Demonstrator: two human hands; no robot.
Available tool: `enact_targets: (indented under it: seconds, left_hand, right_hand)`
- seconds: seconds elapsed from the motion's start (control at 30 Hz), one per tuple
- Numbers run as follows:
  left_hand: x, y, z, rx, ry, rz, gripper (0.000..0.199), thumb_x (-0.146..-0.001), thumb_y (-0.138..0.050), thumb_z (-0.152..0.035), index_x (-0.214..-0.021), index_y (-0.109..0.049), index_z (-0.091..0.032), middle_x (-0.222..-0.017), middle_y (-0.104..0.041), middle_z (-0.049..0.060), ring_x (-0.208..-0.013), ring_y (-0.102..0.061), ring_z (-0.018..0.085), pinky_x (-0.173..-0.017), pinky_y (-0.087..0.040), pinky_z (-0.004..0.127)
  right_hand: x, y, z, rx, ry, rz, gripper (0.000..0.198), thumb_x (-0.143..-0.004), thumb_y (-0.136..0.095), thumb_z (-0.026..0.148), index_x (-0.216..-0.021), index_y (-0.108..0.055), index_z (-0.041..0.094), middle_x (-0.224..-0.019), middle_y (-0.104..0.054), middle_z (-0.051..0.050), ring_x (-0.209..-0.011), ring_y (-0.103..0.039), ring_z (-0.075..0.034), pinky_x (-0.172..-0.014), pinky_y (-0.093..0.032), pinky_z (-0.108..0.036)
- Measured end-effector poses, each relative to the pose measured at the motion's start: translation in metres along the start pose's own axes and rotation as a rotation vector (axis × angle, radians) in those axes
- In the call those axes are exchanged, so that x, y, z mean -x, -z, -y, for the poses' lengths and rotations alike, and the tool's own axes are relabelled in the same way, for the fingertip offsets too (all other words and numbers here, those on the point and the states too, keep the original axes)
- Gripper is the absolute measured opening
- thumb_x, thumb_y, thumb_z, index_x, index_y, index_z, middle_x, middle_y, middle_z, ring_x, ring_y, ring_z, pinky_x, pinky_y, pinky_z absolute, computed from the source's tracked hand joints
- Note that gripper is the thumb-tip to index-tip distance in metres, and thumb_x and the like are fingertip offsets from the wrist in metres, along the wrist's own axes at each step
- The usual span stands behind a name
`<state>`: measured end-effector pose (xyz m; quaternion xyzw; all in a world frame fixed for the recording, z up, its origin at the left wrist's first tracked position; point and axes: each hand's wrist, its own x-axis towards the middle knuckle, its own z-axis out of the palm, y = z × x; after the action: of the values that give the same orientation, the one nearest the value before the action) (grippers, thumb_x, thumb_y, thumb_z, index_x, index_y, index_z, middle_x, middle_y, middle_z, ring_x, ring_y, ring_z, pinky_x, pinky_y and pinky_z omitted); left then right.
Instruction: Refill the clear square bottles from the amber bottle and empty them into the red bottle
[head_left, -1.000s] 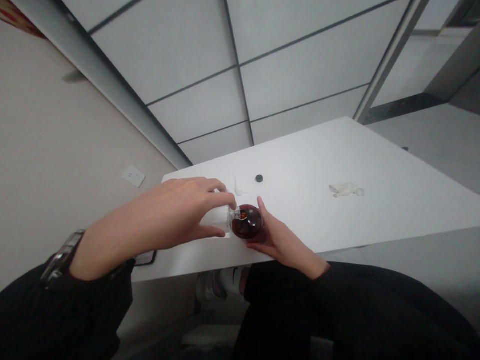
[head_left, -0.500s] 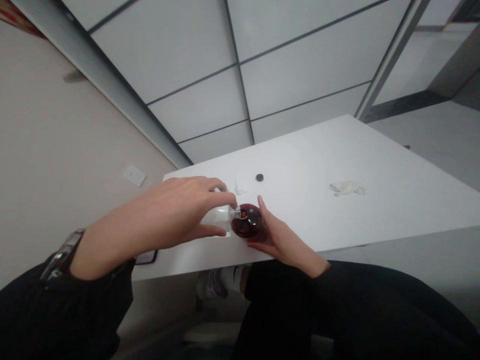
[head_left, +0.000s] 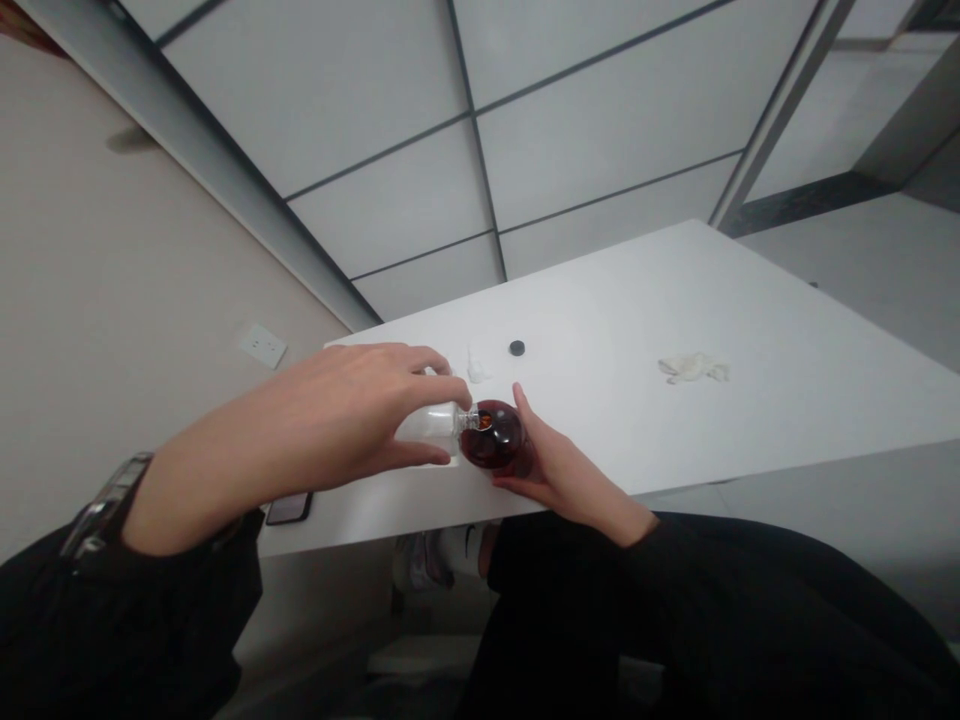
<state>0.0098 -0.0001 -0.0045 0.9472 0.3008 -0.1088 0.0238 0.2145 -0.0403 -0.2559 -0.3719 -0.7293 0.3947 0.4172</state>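
My left hand (head_left: 375, 405) is closed around a small clear glass bottle (head_left: 433, 424), tipped on its side with its neck pointing right. That neck meets the open mouth of a dark amber bottle (head_left: 501, 440), which my right hand (head_left: 551, 465) grips from the right, thumb on the far side. The amber bottle stands on the white table (head_left: 600, 330). Whether liquid runs between the two mouths is too small to tell. Beyond the bottles lie a black cap (head_left: 517, 348) and a small clear or white piece (head_left: 478, 367) whose kind I cannot make out.
A crumpled white tissue (head_left: 694, 367) lies on the table to the right. Partly under my left forearm, a phone (head_left: 289, 508) rests at the near left edge. A wall with a socket (head_left: 264, 345) borders the left side, and panelled doors (head_left: 615, 120) stand behind.
The view has tilted slightly, so more of the phone shows. Both hands keep their holds, with the clear bottle's neck still at the amber bottle's mouth.
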Motion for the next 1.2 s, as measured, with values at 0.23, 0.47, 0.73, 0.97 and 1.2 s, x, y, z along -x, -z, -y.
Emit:
enact_targets:
  seconds: [0.23, 0.47, 0.73, 0.97, 1.2]
  left_hand:
    - [0.0005, 0.0002, 0.0011, -0.009, -0.009, 0.012, 0.031, -0.099, -0.069, -0.05, -0.127, -0.069, -0.037, -0.128, -0.074, 0.004, -0.102, -0.072, 0.025, -0.085, -0.055, 0.036]
    - [-0.0009, 0.0008, 0.0006, -0.003, -0.002, 0.009, 0.031, -0.098, -0.069, -0.052, -0.125, -0.072, -0.036, -0.126, -0.075, 0.005, -0.101, -0.072, 0.026, -0.084, -0.055, 0.036]
    - [-0.0012, 0.0018, 0.0004, -0.026, 0.0, 0.024, 0.032, -0.097, -0.07, -0.052, -0.125, -0.071, -0.037, -0.127, -0.075, 0.005, -0.101, -0.072, 0.027, -0.082, -0.054, 0.037]
    - [-0.0027, 0.0039, -0.001, -0.055, 0.004, 0.041, 0.032, -0.098, -0.068, -0.052, -0.126, -0.07, -0.037, -0.125, -0.075, 0.004, -0.098, -0.073, 0.025, -0.077, -0.054, 0.035]
    - [-0.0053, 0.0055, -0.0024, -0.093, -0.002, 0.055, 0.033, -0.096, -0.07, -0.052, -0.125, -0.071, -0.036, -0.126, -0.076, 0.004, -0.097, -0.074, 0.026, -0.073, -0.055, 0.035]
  right_hand:
    - [-0.0006, 0.0014, 0.0024, 0.003, -0.006, 0.002, 0.126, -0.09, -0.082, 0.037, -0.172, 0.013, 0.033, -0.167, -0.049, -0.018, -0.15, -0.053, -0.038, -0.119, -0.047, -0.061]
    - [0.0006, 0.0002, 0.0014, -0.01, -0.026, 0.001, 0.125, -0.09, -0.082, 0.038, -0.172, 0.011, 0.034, -0.168, -0.048, -0.017, -0.151, -0.052, -0.038, -0.12, -0.045, -0.062]
    - [0.001, 0.0, 0.0008, -0.006, -0.014, 0.004, 0.124, -0.091, -0.081, 0.038, -0.172, 0.013, 0.034, -0.168, -0.048, -0.017, -0.151, -0.051, -0.037, -0.122, -0.044, -0.062]
    - [0.001, -0.001, 0.0017, -0.012, 0.005, -0.005, 0.123, -0.092, -0.08, 0.038, -0.172, 0.014, 0.035, -0.166, -0.05, -0.017, -0.149, -0.054, -0.038, -0.12, -0.045, -0.063]
    - [0.0002, -0.0005, 0.0005, -0.013, -0.014, -0.002, 0.124, -0.09, -0.081, 0.038, -0.172, 0.012, 0.035, -0.166, -0.05, -0.016, -0.15, -0.053, -0.038, -0.121, -0.045, -0.063]
